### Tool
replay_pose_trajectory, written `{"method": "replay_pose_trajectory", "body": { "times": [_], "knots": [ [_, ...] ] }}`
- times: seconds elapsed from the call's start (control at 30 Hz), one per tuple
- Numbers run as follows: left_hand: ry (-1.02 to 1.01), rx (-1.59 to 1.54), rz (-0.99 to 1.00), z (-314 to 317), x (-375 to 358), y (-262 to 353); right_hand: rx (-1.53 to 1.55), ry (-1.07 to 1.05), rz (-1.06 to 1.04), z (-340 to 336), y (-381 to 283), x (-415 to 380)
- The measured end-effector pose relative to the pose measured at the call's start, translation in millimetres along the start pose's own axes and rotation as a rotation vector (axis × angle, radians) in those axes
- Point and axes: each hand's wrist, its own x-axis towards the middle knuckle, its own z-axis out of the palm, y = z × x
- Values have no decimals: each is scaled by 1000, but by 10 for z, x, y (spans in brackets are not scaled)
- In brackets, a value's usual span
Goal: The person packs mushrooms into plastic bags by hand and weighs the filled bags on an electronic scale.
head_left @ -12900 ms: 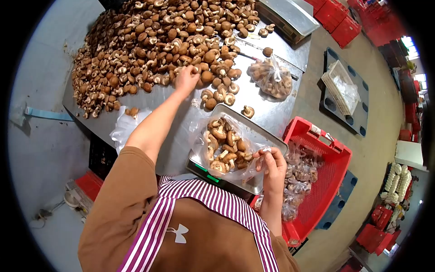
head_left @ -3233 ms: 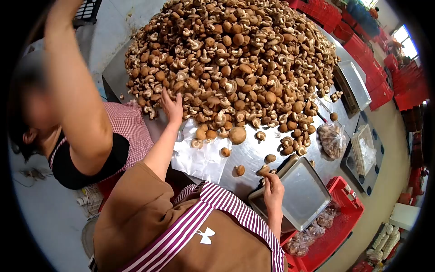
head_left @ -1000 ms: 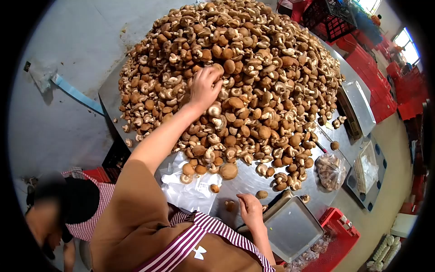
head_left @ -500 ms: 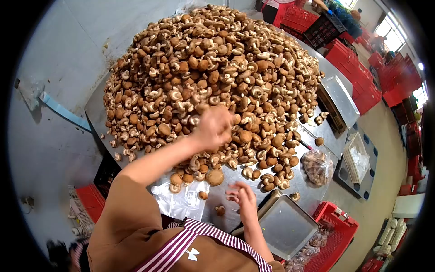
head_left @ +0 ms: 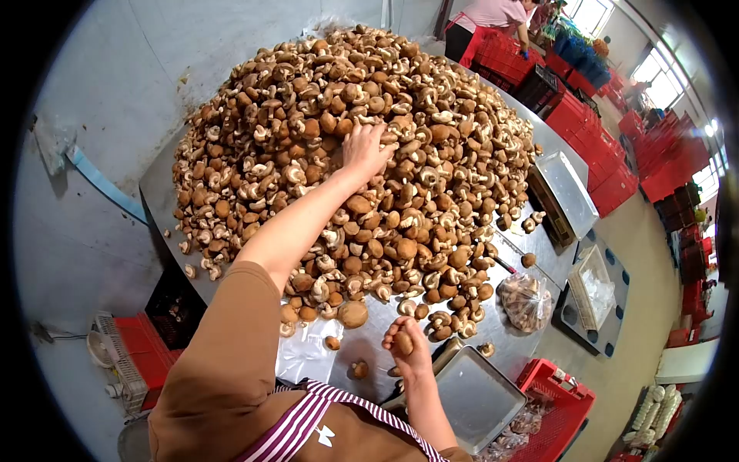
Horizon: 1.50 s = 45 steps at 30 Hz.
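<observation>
A big heap of brown mushrooms (head_left: 431, 177) covers most of the metal table. My left hand (head_left: 366, 152) reaches into the middle of the heap, its fingers apart and touching the mushrooms; the fingertips are partly hidden among the caps. Close to my body, my right hand (head_left: 408, 344) is palm up with the fingers curled around one brown mushroom (head_left: 402, 343). A white plastic bag (head_left: 304, 354) lies flat at the near edge, with a larger mushroom (head_left: 352, 315) beside it. A single mushroom (head_left: 359, 370) sits on the bare metal left of my right hand.
Right of my right hand is a grey metal tray (head_left: 481, 400), beside a red crate (head_left: 568, 408) holding bagged mushrooms. A filled clear bag (head_left: 525, 302) and a red-handled tool (head_left: 504, 265) lie on the table. Another person (head_left: 493, 15) stands behind, near stacked red crates (head_left: 589, 146).
My left hand has moved farther up and into the heap. My right hand, seen with curled fingers before, now shows a mushroom in it. The view has shifted slightly.
</observation>
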Motion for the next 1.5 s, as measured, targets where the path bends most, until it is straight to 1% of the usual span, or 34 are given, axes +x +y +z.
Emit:
{"method": "replay_pose_trajectory", "body": {
  "times": [0.03, 0.1, 0.13, 0.17, 0.2, 0.23, 0.3, 0.33, 0.37, 0.4, 0.43, 0.47, 0.5, 0.53, 0.57, 0.6, 0.63, 0.67, 0.7, 0.77, 0.83, 0.87, 0.9, 0.97, 1.0, 1.03, 1.1, 1.17, 1.2, 1.23, 1.3, 1.37, 1.47, 1.5],
  "knots": [
    [-13, 23, 6, -13, 38, 20, -63, -19, -14, -8, 30, -25],
    [-16, -125, 30, 26, -13, 131, -113, 0, -33, -19, 68, -67],
    [185, -115, 219, 148, -115, 141, -115, -6, -31, -27, 65, -63],
    [173, -279, 381, 15, -277, 252, -96, 5, -58, -37, 59, -53],
    [83, -356, 453, -18, -474, 357, -74, 18, -86, -51, 59, -44],
    [152, -499, 642, -35, -692, 467, -59, 25, -87, -129, 61, 4],
    [19, -558, 812, -244, -1265, 697, -29, -1, -121, 62, -87, -10],
    [-103, -592, 870, -225, -1552, 737, -38, 21, -105, 177, -162, -6],
    [-295, -456, 963, -340, -1766, 764, 49, 29, -123, 322, -223, -8],
    [-360, -579, 1040, -301, -1962, 760, 67, 31, -97, 244, -232, 46],
    [-536, -651, 1045, -389, -2035, 760, 84, 34, -73, 195, -267, 77],
    [-580, -673, 1023, -434, -1995, 733, 60, 21, -44, 149, -284, 81],
    [-623, -697, 1000, -458, -1904, 704, 79, 110, -36, 108, -281, 72],
    [-547, -656, 1019, -453, -1698, 648, 91, 88, -27, 111, -284, 29],
    [-426, -635, 984, -446, -1424, 565, 105, 67, -18, 75, -277, -21],
    [-221, -525, 926, -584, -1113, 481, 117, -5, -8, -67, -245, -37],
    [-153, -458, 752, -558, -789, 339, 54, -1, -23, -84, -222, -78],
    [-26, -456, 621, -369, -407, 110, 74, 5, -6, -145, -175, -94],
    [-23, -303, 466, -435, -104, -58, 94, 13, 10, -191, -129, -104],
    [122, 110, 162, -401, 331, -365, 85, 14, -6, -134, -67, -147],
    [4, 163, -113, -480, 519, -575, 89, -80, 0, -133, 13, -138],
    [60, 105, -118, -450, 488, -598, 82, -111, 10, -122, 27, -136],
    [-59, 183, -99, -399, 461, -578, 79, -130, 14, -108, 47, -142],
    [-156, 95, -52, -336, 355, -452, 68, -160, -1, -49, 81, -162],
    [-90, 120, 26, -224, 227, -438, 68, -160, 1, -37, 98, -164],
    [-203, 14, 41, -202, 128, -422, 57, -160, 4, -40, 116, -166],
    [-57, -52, 167, -84, -126, -448, 43, -158, 14, -45, 148, -189],
    [-89, -168, 184, -144, -305, -356, 39, -173, 26, -56, 173, -215],
    [-93, -222, 236, -60, -384, -370, 20, -166, 22, -80, 190, -238],
    [-178, -245, 253, -19, -467, -351, 22, -157, 21, -101, 207, -270],
    [-145, -158, 450, -82, -710, -250, 12, -149, 55, -137, 218, -302],
    [-135, -198, 569, -69, -900, -168, 13, -125, 61, -146, 234, -346],
    [-253, -265, 687, -28, -1143, -65, 5, -160, 82, -139, 239, -389],
    [-232, -258, 754, 10, -1216, -67, 12, -152, 78, -138, 244, -395]
  ]
}}
